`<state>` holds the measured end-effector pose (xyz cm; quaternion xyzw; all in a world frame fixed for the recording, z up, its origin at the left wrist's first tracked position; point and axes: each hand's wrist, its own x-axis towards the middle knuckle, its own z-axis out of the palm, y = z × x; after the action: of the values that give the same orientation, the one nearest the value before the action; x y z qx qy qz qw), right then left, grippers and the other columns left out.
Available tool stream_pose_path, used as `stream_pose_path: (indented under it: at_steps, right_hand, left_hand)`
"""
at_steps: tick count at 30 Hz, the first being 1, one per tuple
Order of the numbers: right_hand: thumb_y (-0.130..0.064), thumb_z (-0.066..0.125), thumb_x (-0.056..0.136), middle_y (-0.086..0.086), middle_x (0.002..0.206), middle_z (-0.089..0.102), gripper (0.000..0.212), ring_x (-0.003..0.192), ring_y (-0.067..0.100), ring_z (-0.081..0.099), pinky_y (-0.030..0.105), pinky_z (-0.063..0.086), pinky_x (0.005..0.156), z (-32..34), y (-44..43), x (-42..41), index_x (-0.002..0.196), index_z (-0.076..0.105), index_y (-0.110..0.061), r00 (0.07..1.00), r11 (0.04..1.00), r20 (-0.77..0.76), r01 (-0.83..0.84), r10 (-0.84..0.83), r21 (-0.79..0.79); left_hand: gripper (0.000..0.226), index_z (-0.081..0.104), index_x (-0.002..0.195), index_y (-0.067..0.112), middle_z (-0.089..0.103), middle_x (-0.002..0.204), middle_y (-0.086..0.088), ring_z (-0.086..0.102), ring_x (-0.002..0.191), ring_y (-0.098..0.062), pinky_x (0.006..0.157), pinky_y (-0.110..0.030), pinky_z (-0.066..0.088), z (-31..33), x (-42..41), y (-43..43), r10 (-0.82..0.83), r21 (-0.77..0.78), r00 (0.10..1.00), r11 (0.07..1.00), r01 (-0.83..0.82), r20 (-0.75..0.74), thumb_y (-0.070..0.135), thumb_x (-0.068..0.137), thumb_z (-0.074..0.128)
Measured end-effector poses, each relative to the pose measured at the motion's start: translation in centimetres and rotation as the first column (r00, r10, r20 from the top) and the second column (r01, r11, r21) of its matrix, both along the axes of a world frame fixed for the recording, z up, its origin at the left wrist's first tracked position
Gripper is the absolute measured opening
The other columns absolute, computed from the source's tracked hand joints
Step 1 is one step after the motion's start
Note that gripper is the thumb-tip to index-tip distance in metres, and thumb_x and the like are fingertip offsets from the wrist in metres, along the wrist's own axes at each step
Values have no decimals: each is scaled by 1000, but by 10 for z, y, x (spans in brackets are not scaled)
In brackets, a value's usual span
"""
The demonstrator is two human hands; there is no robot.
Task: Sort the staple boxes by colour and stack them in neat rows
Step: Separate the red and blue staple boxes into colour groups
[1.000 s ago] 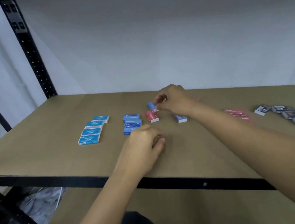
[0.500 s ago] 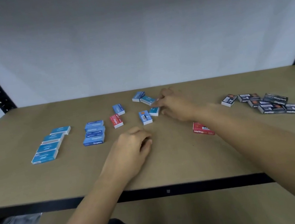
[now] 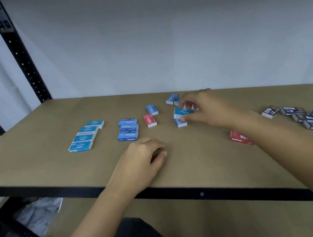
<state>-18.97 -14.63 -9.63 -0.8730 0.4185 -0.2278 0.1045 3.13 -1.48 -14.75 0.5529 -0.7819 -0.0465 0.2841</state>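
My right hand (image 3: 206, 110) pinches a light blue staple box (image 3: 181, 112), tilted just above another blue box (image 3: 180, 122) on the shelf. My left hand (image 3: 143, 157) rests on the shelf board near the front edge, fingers curled with nothing in them. A row of light blue boxes (image 3: 86, 136) lies at the left, and a stack of darker blue boxes (image 3: 128, 130) sits beside it. One red box (image 3: 149, 120) lies next to that stack; another red box (image 3: 240, 139) lies under my right forearm. Loose blue boxes (image 3: 171, 99) lie behind my right hand.
Several black-and-white boxes (image 3: 304, 117) form a line at the right. The brown shelf board (image 3: 35, 167) has a black front rail (image 3: 184, 192). A black upright post (image 3: 18, 50) stands at the back left. A lower shelf shows beneath.
My right hand has taken hold of a light blue box and lifted it slightly. The camera view swung left and back. My left hand stayed in place.
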Motion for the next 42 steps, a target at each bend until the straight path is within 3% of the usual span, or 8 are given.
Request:
stream_pose_path:
  at_steps: [10,16,21,25,31,35,38,42]
  right_hand:
    - [-29,83,75,-10,75,56,28,72,10,54,23,40,63,-12,9,187,95,68,-16,983,982,161,-114,90,149]
    - [-27,81,77,-4,87,61,27,83,14,58,25,43,66,-23,-3,217,96,68,-12,996,984,81,-47,34,172]
    - [-30,81,76,-10,82,59,23,85,14,57,28,43,68,-28,-8,224,88,68,-15,999,989,-1,-53,53,135]
    - [-35,81,76,-8,93,68,24,89,12,60,33,51,79,-26,-7,220,90,71,-19,996,987,3,-91,92,130]
    - [-25,72,85,-2,102,67,17,72,-1,52,21,39,72,-16,-6,190,100,71,-18,985,977,163,-84,53,194]
    - [-13,69,85,-5,82,65,11,58,-5,55,4,38,54,1,2,152,94,72,-9,988,985,155,-42,16,167]
    - [-16,69,83,-8,83,69,8,63,-6,55,0,36,58,9,4,117,89,74,-15,993,997,116,12,-21,78]
    - [-12,69,82,-6,85,70,8,71,-3,56,13,41,67,14,1,67,87,75,-13,993,996,89,80,-84,44]
  left_hand:
    - [13,72,96,19,67,94,10,61,87,-4,81,-30,52,-8,89,27,168,-57,980,983,-175,-111,20,85,65]
    - [16,73,99,21,65,98,12,59,92,-2,83,-26,51,-18,91,25,159,-69,970,982,-174,-185,25,87,64]
    - [16,72,99,22,65,98,13,60,91,-3,81,-28,52,-19,92,25,153,-73,969,983,-170,-196,28,89,62]
    - [14,71,97,23,65,97,13,60,89,-4,79,-29,53,-19,92,24,165,-88,968,979,-184,-188,27,88,62]
    - [12,73,95,23,65,95,14,60,88,-2,81,-26,52,-16,88,21,183,-73,966,977,-199,-183,25,86,65]
    - [11,73,94,23,65,92,14,59,85,-3,78,-28,51,-10,74,16,155,-66,971,983,-169,-184,22,85,67]
    - [10,72,92,23,64,88,13,58,79,-4,73,-29,50,-6,55,9,109,-78,980,989,-123,-165,20,84,67]
    - [13,72,95,22,65,93,10,60,82,-5,77,-27,50,0,23,-4,53,-70,989,996,-63,-135,18,84,67]
